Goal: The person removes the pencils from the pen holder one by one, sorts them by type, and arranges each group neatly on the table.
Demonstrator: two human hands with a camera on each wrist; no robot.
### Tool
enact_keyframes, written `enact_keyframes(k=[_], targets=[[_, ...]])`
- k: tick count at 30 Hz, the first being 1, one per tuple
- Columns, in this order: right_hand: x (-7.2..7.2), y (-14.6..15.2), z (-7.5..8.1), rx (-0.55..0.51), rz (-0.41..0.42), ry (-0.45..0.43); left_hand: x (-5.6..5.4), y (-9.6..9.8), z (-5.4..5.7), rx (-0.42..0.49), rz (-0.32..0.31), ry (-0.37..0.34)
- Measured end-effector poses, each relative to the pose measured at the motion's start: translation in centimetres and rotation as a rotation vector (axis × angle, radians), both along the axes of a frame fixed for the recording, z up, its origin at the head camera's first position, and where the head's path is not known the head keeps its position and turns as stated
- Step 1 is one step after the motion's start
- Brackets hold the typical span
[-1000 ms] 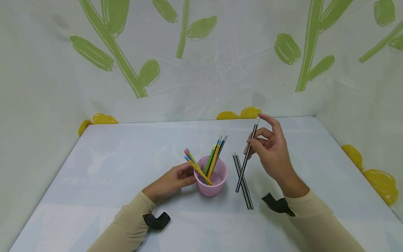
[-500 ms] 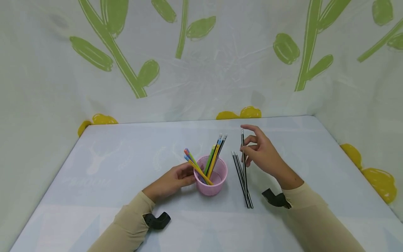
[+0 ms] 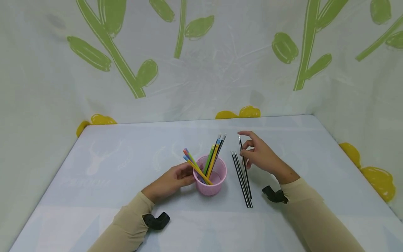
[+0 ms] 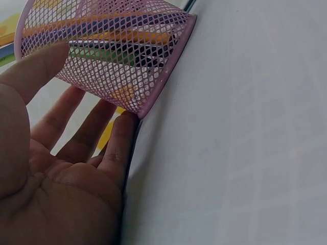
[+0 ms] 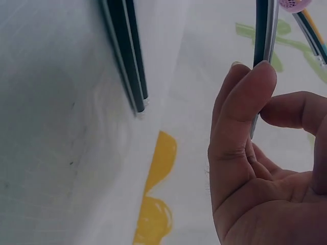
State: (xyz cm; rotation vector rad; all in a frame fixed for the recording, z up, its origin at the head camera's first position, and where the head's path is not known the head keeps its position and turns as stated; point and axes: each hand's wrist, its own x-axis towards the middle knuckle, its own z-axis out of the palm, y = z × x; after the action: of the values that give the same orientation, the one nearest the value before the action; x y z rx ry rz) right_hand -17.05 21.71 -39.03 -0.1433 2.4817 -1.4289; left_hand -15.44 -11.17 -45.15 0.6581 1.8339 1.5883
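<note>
My left hand [image 3: 171, 180] holds the left side of a pink mesh pencil cup [image 3: 210, 190], its thumb against the mesh in the left wrist view. Several pencils lean inside the cup, among them a yellow pencil [image 3: 214, 161], a green pencil [image 3: 208, 163] and black striped ones. To the right of the cup, my right hand [image 3: 264, 155] pinches a black-and-white striped pencil [image 3: 247, 182] between thumb and fingers, the index finger reaching over its top end. Two like striped pencils [image 3: 239, 176] lie side by side just left of it on the table.
The white table [image 3: 126, 224] has faint printed patterns and reaches back to a pale wall [image 3: 236, 80] with green leaf and yellow shapes. A black strap-like piece [image 3: 156, 221] sits at the left wrist, and a similar black piece [image 3: 275, 194] at the right.
My right hand has moved left and down with the striped pencil, which now lines up beside the two lying pencils where before it crossed over them. The left hand and cup have stayed put.
</note>
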Motion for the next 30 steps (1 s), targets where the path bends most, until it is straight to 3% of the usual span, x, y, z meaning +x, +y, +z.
enact_keyframes(k=[20, 30], targets=[[-0.6, 1.0, -2.1, 0.106, 0.068, -0.147, 0.2, 0.0, 0.0, 0.004, -0.001, -0.008], [-0.5, 0.9, -2.3, 0.16, 0.101, -0.15, 0.3, 0.0, 0.3, 0.011, -0.004, -0.01]])
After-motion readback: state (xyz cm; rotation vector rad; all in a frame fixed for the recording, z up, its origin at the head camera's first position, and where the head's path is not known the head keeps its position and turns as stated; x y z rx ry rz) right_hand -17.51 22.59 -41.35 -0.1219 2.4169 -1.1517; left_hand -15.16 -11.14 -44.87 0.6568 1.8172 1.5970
